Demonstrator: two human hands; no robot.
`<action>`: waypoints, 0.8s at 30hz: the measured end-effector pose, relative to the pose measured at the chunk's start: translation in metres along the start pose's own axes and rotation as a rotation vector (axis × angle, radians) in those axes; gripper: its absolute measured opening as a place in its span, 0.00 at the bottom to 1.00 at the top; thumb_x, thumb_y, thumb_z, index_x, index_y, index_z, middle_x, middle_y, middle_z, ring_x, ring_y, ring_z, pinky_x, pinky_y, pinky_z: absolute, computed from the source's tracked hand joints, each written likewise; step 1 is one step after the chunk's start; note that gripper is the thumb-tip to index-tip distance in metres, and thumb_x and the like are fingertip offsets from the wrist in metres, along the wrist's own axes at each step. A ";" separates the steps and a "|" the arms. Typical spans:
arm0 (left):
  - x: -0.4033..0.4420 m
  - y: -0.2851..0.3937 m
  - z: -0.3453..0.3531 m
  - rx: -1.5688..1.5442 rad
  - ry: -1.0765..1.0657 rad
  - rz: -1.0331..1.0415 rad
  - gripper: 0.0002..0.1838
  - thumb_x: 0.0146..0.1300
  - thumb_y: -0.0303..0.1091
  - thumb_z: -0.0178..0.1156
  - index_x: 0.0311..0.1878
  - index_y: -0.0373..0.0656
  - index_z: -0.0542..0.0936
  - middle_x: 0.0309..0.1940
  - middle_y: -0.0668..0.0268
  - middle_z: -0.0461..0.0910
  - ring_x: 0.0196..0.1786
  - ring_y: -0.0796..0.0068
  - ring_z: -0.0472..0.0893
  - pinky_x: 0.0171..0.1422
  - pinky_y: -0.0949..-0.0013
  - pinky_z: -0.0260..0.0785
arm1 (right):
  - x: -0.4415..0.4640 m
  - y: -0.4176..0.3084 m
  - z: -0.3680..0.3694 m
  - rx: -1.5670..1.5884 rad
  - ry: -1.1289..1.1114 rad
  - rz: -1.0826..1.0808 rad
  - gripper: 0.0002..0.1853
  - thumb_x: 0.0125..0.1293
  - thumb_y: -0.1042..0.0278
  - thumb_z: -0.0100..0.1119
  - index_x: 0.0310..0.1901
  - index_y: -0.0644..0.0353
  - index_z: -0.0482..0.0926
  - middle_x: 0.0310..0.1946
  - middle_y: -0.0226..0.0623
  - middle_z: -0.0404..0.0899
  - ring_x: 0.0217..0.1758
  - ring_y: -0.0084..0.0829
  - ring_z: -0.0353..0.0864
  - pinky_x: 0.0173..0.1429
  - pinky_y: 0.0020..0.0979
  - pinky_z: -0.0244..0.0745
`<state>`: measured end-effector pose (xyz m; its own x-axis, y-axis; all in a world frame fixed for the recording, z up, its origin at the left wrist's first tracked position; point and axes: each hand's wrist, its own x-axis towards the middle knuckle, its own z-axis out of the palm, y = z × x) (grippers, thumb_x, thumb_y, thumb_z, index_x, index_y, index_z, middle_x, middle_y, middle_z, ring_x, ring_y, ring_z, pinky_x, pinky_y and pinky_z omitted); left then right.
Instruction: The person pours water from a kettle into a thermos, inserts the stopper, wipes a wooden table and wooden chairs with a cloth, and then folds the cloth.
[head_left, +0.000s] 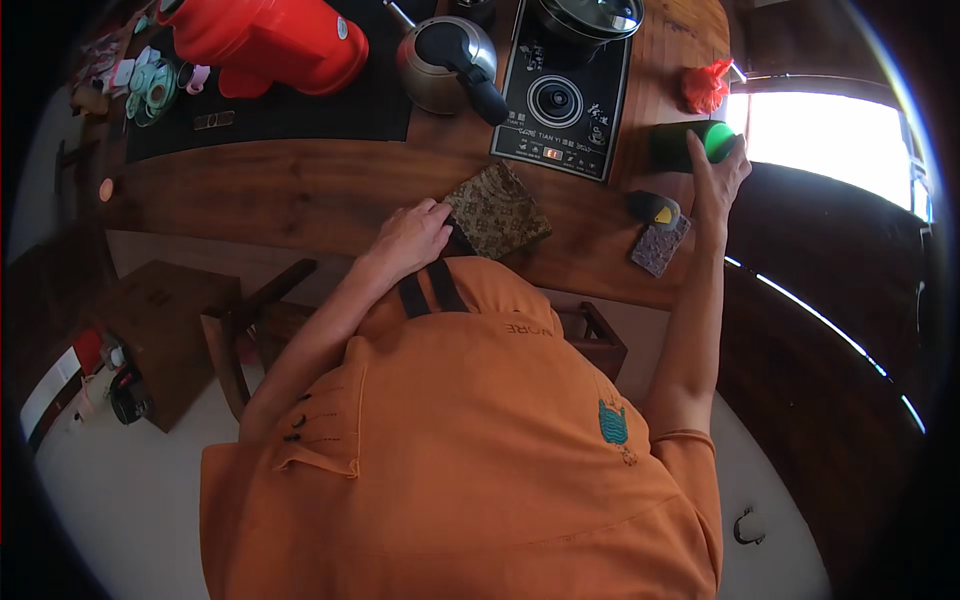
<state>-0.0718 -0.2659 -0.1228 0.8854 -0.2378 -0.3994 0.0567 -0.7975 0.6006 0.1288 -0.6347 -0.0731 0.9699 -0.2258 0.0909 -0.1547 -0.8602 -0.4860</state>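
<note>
My right hand point(718, 182) is wrapped around one end of a dark green cylinder point(672, 148) lying on its side near the table's right edge; its end glows bright green in the light. My left hand point(412, 238) has its fingers curled at the left edge of a folded brown patterned cloth point(500, 212) by the table's front edge. Between the two hands lie a dark object with a yellow patch point(655, 209) and a grey-purple speckled rectangular pad point(661, 246), which touch each other.
A black tea stove point(553, 100) carries a lidded pot point(592, 14). To its left stand a steel kettle point(447, 65) and a large red container point(270, 45) on a black mat point(300, 120). A crumpled red bag point(706, 86) sits beyond the cylinder. A wooden chair point(228, 350) is below left.
</note>
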 end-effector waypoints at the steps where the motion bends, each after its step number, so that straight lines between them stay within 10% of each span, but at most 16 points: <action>1: 0.000 0.002 -0.002 0.000 -0.025 -0.022 0.15 0.64 0.36 0.55 0.50 0.37 0.75 0.44 0.52 0.76 0.46 0.46 0.78 0.51 0.51 0.71 | 0.004 -0.002 0.001 0.032 0.007 -0.043 0.39 0.54 0.45 0.68 0.59 0.61 0.63 0.55 0.61 0.66 0.62 0.57 0.61 0.61 0.51 0.63; 8: -0.005 0.001 0.002 -0.031 -0.037 -0.068 0.18 0.66 0.36 0.54 0.54 0.35 0.74 0.48 0.52 0.76 0.48 0.47 0.77 0.53 0.55 0.71 | 0.029 0.005 0.006 0.015 -0.074 0.017 0.58 0.56 0.32 0.60 0.72 0.71 0.45 0.70 0.66 0.45 0.76 0.58 0.41 0.73 0.50 0.51; 15: -0.010 -0.006 0.010 -0.062 -0.015 -0.027 0.16 0.64 0.38 0.54 0.51 0.37 0.75 0.44 0.51 0.77 0.46 0.46 0.78 0.51 0.51 0.72 | -0.051 0.009 -0.012 0.101 0.215 -0.245 0.38 0.63 0.55 0.63 0.67 0.68 0.58 0.65 0.57 0.56 0.69 0.53 0.58 0.70 0.45 0.58; 19: -0.007 -0.006 0.016 -0.082 -0.016 0.004 0.16 0.65 0.38 0.53 0.50 0.37 0.75 0.44 0.51 0.77 0.47 0.46 0.78 0.51 0.51 0.71 | -0.135 -0.011 0.038 0.142 -0.061 -0.531 0.35 0.56 0.62 0.68 0.64 0.63 0.64 0.64 0.52 0.62 0.67 0.52 0.61 0.68 0.46 0.59; 24: -0.008 -0.003 0.016 -0.050 -0.053 0.001 0.16 0.65 0.38 0.53 0.50 0.37 0.76 0.45 0.51 0.77 0.47 0.46 0.78 0.52 0.51 0.71 | -0.222 -0.053 0.110 -0.036 -0.511 -0.654 0.37 0.57 0.47 0.64 0.66 0.51 0.65 0.71 0.46 0.56 0.72 0.48 0.56 0.69 0.46 0.53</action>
<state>-0.0870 -0.2703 -0.1330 0.8597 -0.2690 -0.4342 0.0801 -0.7686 0.6346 -0.0573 -0.4888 -0.1629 0.8308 0.5528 -0.0649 0.4723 -0.7619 -0.4432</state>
